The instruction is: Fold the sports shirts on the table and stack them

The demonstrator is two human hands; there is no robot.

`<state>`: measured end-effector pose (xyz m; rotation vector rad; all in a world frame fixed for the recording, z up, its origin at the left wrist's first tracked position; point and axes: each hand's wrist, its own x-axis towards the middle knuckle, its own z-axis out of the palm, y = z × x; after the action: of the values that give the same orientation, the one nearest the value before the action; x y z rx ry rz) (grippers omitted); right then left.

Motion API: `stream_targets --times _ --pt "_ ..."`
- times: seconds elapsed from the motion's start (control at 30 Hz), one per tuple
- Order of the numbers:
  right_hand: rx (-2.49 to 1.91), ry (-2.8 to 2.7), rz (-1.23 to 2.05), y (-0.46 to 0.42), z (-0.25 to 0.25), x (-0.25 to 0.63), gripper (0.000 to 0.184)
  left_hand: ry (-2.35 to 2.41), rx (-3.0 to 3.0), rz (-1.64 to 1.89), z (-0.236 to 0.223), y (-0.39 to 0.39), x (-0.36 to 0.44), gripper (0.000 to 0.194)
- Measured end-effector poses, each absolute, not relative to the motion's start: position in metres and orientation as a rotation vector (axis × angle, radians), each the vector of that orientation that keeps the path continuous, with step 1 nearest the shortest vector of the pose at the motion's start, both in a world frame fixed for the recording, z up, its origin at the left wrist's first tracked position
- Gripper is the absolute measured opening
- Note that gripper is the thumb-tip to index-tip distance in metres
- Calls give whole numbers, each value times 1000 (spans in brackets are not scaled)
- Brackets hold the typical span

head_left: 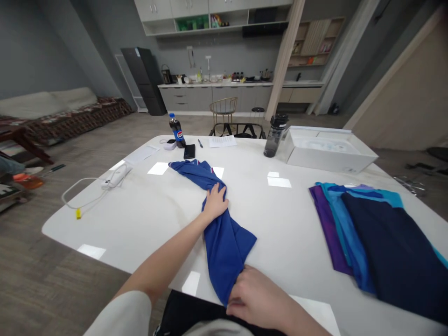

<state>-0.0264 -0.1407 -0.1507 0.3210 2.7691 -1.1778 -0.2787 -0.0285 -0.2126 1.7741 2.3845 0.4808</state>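
Observation:
A royal-blue shirt (224, 242) lies bunched lengthwise across the white table, its far end edged with thin red and white trim. My left hand (216, 203) grips its gathered middle from above, fingers bent into the cloth. At the near table edge, my right hand (254, 296) is closed on the shirt's lower end. Part of that end hides behind the right fingers. To the right lies a stack of garments, with a dark navy garment (392, 252) on top and a purple garment (325, 228) showing at its left side.
A white box (325, 156) and a dark tumbler (275, 135) stand at the back right. At the back left are a cola bottle (178, 131), a black phone (189, 151), a pen (200, 143) and papers. A white power strip (115, 176) with its cable lies left.

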Motion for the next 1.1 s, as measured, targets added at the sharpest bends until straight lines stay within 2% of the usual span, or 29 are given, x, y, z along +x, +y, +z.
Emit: stream_targets --times 0.13,0.27,0.33,0.4,0.53,0.6,0.7,0.8,0.9,1.1 --pt "400 2482 -1601 -120 -133 -1 27 1975 2116 446 -211 -11 -215 58" --pt "858 2484 -1778 -72 -121 26 31 2056 2186 559 -197 0 -175 60" --pt "1166 2574 -1757 -48 -124 32 34 2154 2200 628 -188 15 -166 66" --pt "1356 2648 -1723 -31 -133 31 35 2174 2218 605 -179 37 -163 65" --pt "1401 2660 -1707 -18 -153 15 33 2197 2077 463 -172 81 -176 32" --pt "1389 2672 -1694 -16 -161 5 33 2200 1916 545 -170 94 -191 25" --pt "1444 2715 -1625 -6 -170 -6 32 2104 1762 801 -169 100 -214 28" --pt "1750 2756 -1354 18 -180 -12 27 2003 1957 902 -168 96 -220 22" --pt "2057 2671 -1095 42 -188 -15 23 1953 2244 769 -171 94 -201 23" --pt "2122 2578 -1032 64 -186 -13 18 1975 2439 413 -182 117 -164 27"
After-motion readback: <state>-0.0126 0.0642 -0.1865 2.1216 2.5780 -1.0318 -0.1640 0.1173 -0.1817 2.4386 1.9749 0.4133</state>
